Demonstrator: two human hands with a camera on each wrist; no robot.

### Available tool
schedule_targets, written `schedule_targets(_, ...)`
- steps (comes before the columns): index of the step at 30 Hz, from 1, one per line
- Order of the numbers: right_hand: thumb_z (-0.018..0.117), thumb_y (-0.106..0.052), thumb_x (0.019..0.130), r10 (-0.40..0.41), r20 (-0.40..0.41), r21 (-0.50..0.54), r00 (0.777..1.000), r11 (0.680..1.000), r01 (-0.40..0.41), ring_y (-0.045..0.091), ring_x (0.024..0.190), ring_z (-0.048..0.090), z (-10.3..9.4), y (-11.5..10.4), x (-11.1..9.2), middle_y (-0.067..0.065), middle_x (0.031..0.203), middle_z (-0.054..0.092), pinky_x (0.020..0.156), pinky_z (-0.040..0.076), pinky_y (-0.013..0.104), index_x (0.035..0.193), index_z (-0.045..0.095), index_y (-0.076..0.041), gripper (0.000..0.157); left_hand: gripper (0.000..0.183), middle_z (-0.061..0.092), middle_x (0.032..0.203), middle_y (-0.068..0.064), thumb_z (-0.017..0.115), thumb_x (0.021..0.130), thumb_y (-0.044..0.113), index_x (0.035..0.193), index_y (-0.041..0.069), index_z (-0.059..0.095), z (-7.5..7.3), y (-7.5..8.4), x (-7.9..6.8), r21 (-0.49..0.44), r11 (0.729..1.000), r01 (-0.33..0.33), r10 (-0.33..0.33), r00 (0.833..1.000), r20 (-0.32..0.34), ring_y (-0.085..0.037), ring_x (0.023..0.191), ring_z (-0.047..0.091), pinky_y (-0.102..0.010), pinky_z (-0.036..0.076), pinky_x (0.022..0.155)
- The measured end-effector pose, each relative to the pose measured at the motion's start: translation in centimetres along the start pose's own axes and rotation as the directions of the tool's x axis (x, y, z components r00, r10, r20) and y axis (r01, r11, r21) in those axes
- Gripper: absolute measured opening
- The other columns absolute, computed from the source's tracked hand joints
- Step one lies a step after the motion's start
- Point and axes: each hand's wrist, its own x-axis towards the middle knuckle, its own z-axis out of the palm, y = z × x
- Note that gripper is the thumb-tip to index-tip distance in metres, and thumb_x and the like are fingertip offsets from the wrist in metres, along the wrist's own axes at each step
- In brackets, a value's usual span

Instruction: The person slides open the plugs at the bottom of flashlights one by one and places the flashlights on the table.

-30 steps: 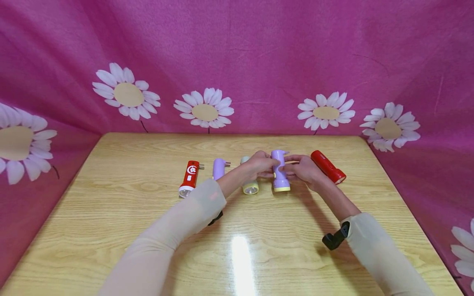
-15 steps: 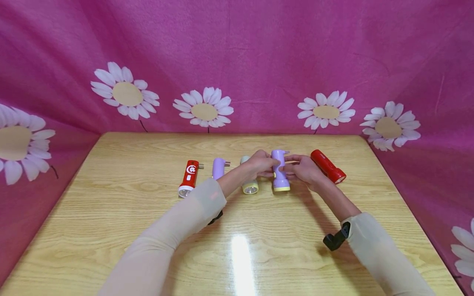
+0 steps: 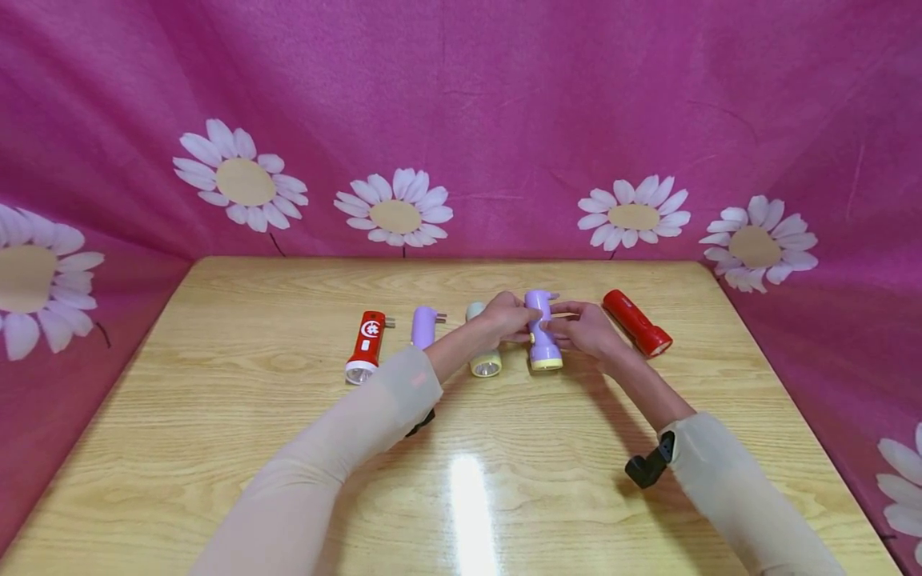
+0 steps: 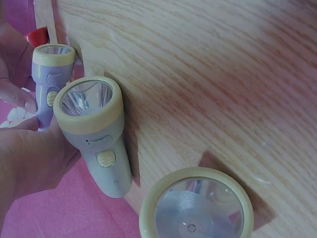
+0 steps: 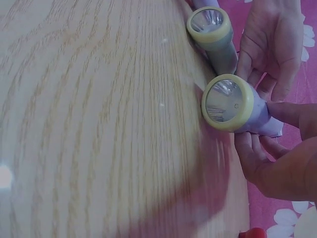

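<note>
Both hands hold a purple flashlight (image 3: 545, 352) with a pale yellow rim, right of the table's middle. Its lens end points toward me and the plug prongs stick out at the far end. From the left side, the left hand (image 3: 507, 318) pinches its body; from the right, the right hand (image 3: 589, 330) grips it with thumb and fingers. The right wrist view shows its yellow-rimmed lens (image 5: 223, 105). Beside the left hand lies a grey-green flashlight (image 3: 486, 364), partly hidden by that hand; its side switch (image 4: 106, 158) shows in the left wrist view.
Farther left on the wooden table (image 3: 252, 448) lie a second purple flashlight (image 3: 423, 326), partly behind the left forearm, and a red-and-white flashlight (image 3: 367, 340). A red flashlight (image 3: 637, 324) lies slanted beyond the right hand. A pink flowered cloth (image 3: 504, 120) hangs around the table.
</note>
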Motion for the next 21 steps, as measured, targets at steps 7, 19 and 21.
schedule_targets(7,0.063,-0.009,0.086,0.001,0.001,-0.012,1.0,1.0,-0.001,0.017,0.082,0.064,0.0,0.2,0.3,0.021,0.107,0.059,0.077,0.053,0.032,0.126,0.044,0.008,0.048,0.017,0.057,0.082,-0.012,0.06,0.088,0.005,0.095,-0.009,0.055,0.4,-0.1,0.3,0.007,1.0,-0.011,0.011,0.999,-0.052,-0.021,0.076,0.061,-0.036,0.053,0.08)
schedule_targets(19,0.063,-0.01,0.086,0.026,-0.005,-0.021,1.0,0.999,-0.026,0.016,0.081,0.064,-0.3,0.5,0.8,0.017,0.102,0.062,0.078,0.053,0.032,0.126,0.046,0.007,0.047,0.018,0.053,0.083,-0.011,0.061,0.088,0.007,0.096,-0.006,0.052,1.3,0.1,0.7,0.103,0.994,0.036,-0.018,0.985,-0.171,-0.027,0.085,0.062,-0.032,0.054,0.075)
schedule_targets(21,0.061,-0.009,0.087,0.034,-0.009,-0.021,0.999,0.999,-0.034,0.016,0.08,0.064,-0.2,0.3,0.8,0.017,0.1,0.062,0.079,0.053,0.032,0.125,0.046,0.007,0.045,0.019,0.051,0.083,-0.01,0.061,0.087,0.007,0.097,-0.005,0.05,1.3,0.2,0.7,0.107,0.993,0.045,-0.025,0.983,-0.18,-0.028,0.087,0.062,-0.031,0.055,0.074)
